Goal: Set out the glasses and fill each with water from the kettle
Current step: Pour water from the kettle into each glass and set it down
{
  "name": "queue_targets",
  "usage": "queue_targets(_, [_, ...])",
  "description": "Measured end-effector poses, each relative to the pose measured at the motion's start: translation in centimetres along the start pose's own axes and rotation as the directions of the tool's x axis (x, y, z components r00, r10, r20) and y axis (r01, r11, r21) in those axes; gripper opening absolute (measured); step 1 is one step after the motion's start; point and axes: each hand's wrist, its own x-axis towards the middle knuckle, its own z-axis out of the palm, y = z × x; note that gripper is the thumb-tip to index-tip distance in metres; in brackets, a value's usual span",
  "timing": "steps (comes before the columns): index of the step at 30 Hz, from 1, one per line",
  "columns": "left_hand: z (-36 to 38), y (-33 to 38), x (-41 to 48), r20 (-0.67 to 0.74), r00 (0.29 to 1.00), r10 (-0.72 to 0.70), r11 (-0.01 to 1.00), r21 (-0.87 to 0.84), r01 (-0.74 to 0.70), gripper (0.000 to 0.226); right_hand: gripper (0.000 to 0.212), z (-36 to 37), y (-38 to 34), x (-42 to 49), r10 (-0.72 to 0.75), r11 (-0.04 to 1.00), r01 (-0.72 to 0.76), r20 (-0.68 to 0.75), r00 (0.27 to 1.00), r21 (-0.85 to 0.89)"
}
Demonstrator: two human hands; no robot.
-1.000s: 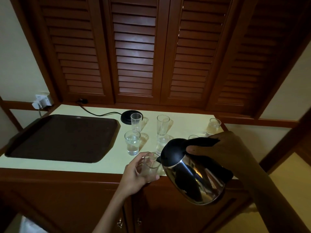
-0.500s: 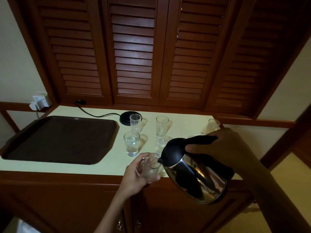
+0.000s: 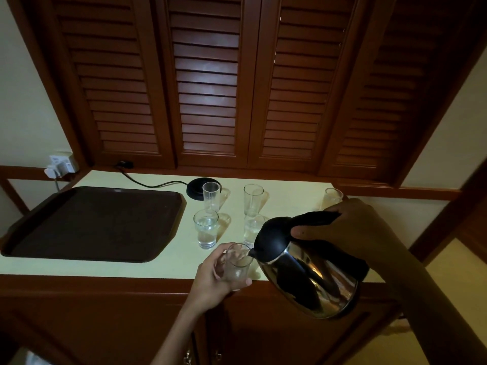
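Right hand's [image 3: 350, 227] kettle [image 3: 311, 280] has barely shifted at the glass [image 3: 237, 267], curled fingers [image 3: 218, 262] gripping both

Tray [image 3: 92, 225] left on the counter [image 3: 171, 267]; glasses [image 3: 205, 229] right of it — kettle base [image 3: 196, 189] behind them.

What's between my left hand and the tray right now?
Nothing: the head view shows only bare countertop between the left hand, gripping a glass, and the tray.
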Motion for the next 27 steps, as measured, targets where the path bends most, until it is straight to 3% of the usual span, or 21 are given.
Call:
queue_targets(10, [-0.02, 0.48, -0.27, 0.030, 1.000, -0.004, 1.000, -0.014, 0.005, 0.073, 0.065, 0.01, 0.11, 0.16, 0.005, 1.000, -0.005, 0.023, 1.000, -0.001])
queue_targets(14, [0.07, 0.48, -0.21, 0.037, 0.999, 0.000, 1.000, -0.009, 0.000, 0.073, 0.060, -0.09, 0.22, 0.15, 0.022, 1.000, -0.021, 0.044, 0.999, -0.018])
queue_targets(18, [0.17, 0.28, -0.06, 0.033, 0.999, -0.004, 1.000, -0.018, 0.005, 0.074, 0.076, -0.31, 0.24, -0.02, 0.012, 1.000, -0.012, 0.037, 0.999, 0.009])
queue_targets(23, [0.48, 0.17, 0.05, 0.030, 1.000, -0.005, 1.000, -0.017, 0.005, 0.074, 0.051, -0.33, 0.38, 0.04, 0.019, 0.999, -0.018, 0.025, 1.000, -0.033])
queue_targets(27, [0.62, -0.17, 0.21, 0.031, 0.999, -0.013, 1.000, -0.004, 0.014, 0.074, 0.050, -0.29, 0.46, 0.07, 0.031, 0.999, -0.030, 0.019, 0.999, -0.041])
